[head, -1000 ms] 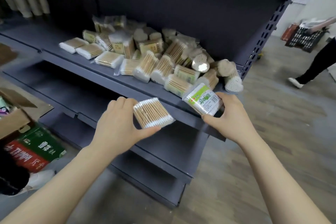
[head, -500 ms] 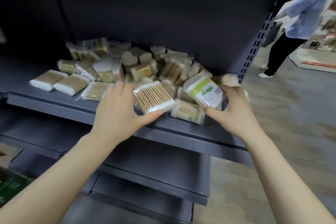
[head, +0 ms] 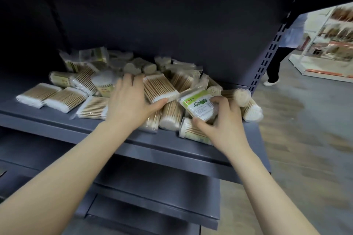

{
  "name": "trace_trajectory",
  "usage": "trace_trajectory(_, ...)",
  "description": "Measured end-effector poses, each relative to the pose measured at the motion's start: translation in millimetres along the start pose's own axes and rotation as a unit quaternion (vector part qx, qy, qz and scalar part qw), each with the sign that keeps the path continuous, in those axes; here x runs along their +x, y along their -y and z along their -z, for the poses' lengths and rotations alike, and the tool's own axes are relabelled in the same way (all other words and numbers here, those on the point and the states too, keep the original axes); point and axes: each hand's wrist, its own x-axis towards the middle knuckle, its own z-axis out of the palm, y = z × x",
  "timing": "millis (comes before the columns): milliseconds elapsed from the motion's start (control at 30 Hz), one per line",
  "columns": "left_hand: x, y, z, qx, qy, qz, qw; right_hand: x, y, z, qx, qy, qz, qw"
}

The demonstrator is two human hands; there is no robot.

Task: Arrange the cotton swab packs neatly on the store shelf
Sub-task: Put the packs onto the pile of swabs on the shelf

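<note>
A loose heap of cotton swab packs covers the middle and right of a dark grey shelf. My left hand grips a flat pack of wooden swabs over the heap, thumb under its white tips. My right hand pinches a pack with a green and white label above the shelf's right front. Three flat packs lie side by side in a row at the shelf's left front.
Round bundles of swabs lie at the shelf's right end, near its edge. Lower grey shelves jut out below my arms. A perforated upright bounds the shelf on the right. A person stands in the aisle beyond.
Both hands have risen from in front of the shelf edge to over the heap, each still holding its pack. The view has tilted up and closer to the shelf.
</note>
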Motion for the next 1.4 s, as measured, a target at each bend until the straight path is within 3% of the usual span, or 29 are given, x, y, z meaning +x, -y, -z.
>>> trace_trajectory(467,25.7,1.0,-22.8,0.0,-0.019,-0.001,1.0,3.6,-2.6,-13.9,-0.019,-0.027,0.013,0.999)
trace_trajectory(767,15.1,1.9,-25.1,-0.077,-0.048,-0.026,0.996,2.1,-3.6,-12.6,-0.011,-0.038,0.038,0.998)
trace_trajectory(1100,-11.1,-23.1,-38.1,-0.121,-0.087,-0.168,0.974,10.5,-27.0,-0.5,0.038,-0.104,0.033,0.993)
trace_trajectory(1400,-15.9,-55.5,-42.0,-0.128,-0.073,-0.207,0.967,15.6,-55.2,15.8,0.017,-0.116,0.037,0.992)
